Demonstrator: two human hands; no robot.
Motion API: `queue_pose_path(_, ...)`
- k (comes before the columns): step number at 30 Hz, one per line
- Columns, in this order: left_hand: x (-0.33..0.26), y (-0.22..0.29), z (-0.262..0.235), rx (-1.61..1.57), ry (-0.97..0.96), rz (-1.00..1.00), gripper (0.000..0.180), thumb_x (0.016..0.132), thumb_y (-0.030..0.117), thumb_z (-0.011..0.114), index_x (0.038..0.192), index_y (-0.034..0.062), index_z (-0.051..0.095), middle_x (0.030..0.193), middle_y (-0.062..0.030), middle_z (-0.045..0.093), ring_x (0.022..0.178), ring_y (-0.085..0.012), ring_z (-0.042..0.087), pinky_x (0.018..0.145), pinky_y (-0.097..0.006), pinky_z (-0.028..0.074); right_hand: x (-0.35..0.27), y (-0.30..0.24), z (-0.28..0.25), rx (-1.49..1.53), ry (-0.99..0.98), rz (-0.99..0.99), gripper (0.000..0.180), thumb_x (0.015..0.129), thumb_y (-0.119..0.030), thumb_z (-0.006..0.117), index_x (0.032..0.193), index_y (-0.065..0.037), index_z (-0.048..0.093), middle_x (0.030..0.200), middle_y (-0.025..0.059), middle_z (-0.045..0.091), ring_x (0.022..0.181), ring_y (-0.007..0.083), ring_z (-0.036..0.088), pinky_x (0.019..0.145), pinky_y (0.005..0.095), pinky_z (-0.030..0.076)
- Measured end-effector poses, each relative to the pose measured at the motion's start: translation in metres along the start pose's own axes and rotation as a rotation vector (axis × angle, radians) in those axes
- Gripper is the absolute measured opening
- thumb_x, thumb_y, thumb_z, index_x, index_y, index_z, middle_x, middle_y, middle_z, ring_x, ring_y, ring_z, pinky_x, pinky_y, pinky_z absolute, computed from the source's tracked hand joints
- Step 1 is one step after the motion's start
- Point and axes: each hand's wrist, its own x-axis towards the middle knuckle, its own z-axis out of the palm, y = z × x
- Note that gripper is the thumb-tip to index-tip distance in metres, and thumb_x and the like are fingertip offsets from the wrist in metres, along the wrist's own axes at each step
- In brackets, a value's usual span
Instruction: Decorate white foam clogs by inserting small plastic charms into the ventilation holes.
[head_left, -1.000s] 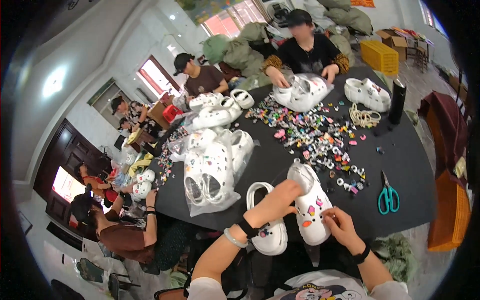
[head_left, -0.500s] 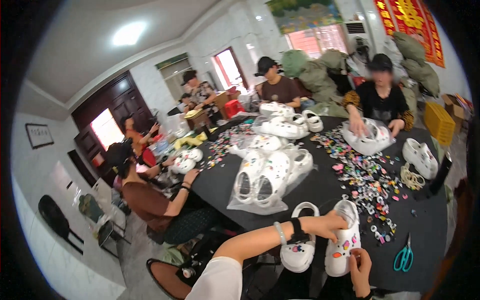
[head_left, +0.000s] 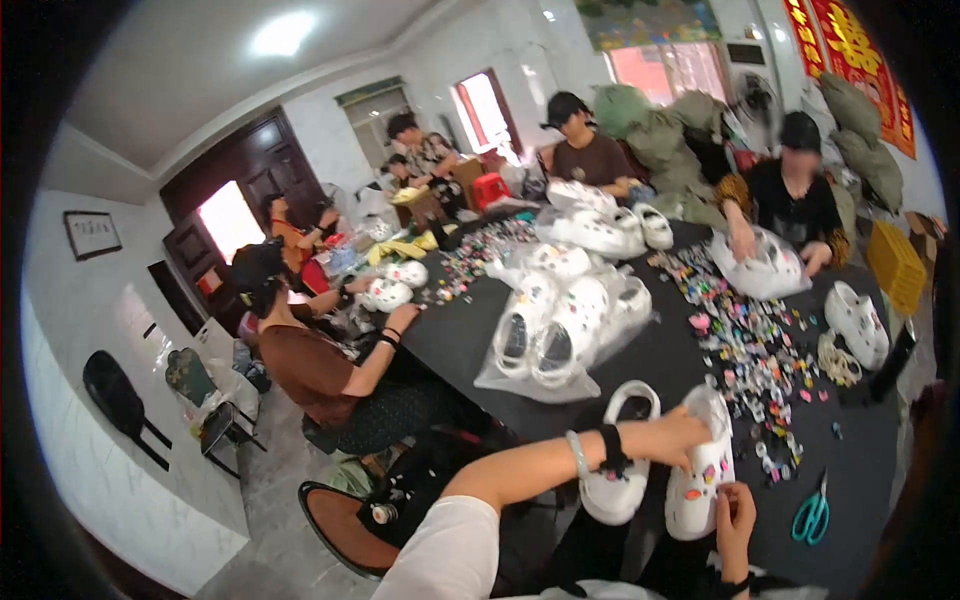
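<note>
A white clog (head_left: 697, 500) with several colourful charms on its upper stands at the table's near edge. My left hand (head_left: 688, 437) reaches over from the left and grips it, the fingers going into the foot opening and out of sight. My right hand (head_left: 737, 512) is at the clog's right side, its thumb and forefinger drawn together against the upper. Whatever those fingertips pinch is too small to make out. Just left of it, partly behind my left forearm, sits a second white clog (head_left: 617, 492) with its heel strap upright.
Loose charms (head_left: 755, 375) lie scattered beyond my hands. Teal-handled scissors (head_left: 812, 517) rest to the right. Bagged white clogs (head_left: 560, 325) occupy the table's middle. A dark bottle (head_left: 893, 372) stands at the right edge. Co-workers sit around, one handling a bagged pair (head_left: 765, 265).
The whole view has shifted, so the scene sits further right. My left hand still grips the clog and my right fingers stay at its side. A co-worker's hand moves over the bagged pair.
</note>
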Motion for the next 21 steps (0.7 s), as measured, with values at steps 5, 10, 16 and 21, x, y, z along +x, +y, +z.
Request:
queue_pose_path(5,-0.029,-0.02,-0.009,-0.125,0.147,0.046,0.039,0.08,0.026,0.075,0.11,0.0032,0.065,0.104,-0.0136,0.065,0.099,-0.0338,0.06,0.086,-0.043,0.045,-0.003,0.01,-0.008,0.426,-0.146,0.124,0.028,0.096,-0.003,0.06,0.124,-0.004,0.054,0.113,0.002,0.059,0.102,0.0112,0.058,0.088,0.0259,0.047)
queue_pose_path(10,-0.054,-0.025,-0.04,-0.078,0.125,-0.042,0.019,0.087,0.022,0.068,0.095,0.0053,0.067,0.098,-0.0101,0.061,0.099,-0.0296,0.056,0.089,-0.04,0.042,-0.016,-0.003,-0.008,0.512,-0.146,0.173,0.029,0.097,-0.003,0.059,0.126,-0.008,0.055,0.106,-0.0014,0.058,0.092,0.0057,0.054,0.078,0.0217,0.043)
queue_pose_path(16,-0.069,-0.019,-0.049,-0.079,0.1,-0.085,0.018,0.091,0.021,0.066,0.098,0.0052,0.069,0.094,-0.0093,0.056,0.095,-0.0258,0.052,0.089,-0.036,0.041,-0.024,0.013,-0.006,0.281,-0.157,0.16,0.027,0.096,-0.007,0.062,0.123,-0.004,0.057,0.101,0.0007,0.061,0.084,0.0067,0.056,0.072,0.022,0.045)
queue_pose_path(21,-0.077,-0.024,-0.053,-0.237,0.101,-0.267,0.017,0.093,0.018,0.063,0.102,0.0043,0.067,0.094,-0.0087,0.057,0.092,-0.0216,0.054,0.085,-0.034,0.044,-0.024,0.007,-0.008,0.207,-0.178,0.173,0.027,0.096,-0.008,0.062,0.122,-0.003,0.058,0.099,0.0014,0.061,0.083,0.0072,0.057,0.073,0.0228,0.047)
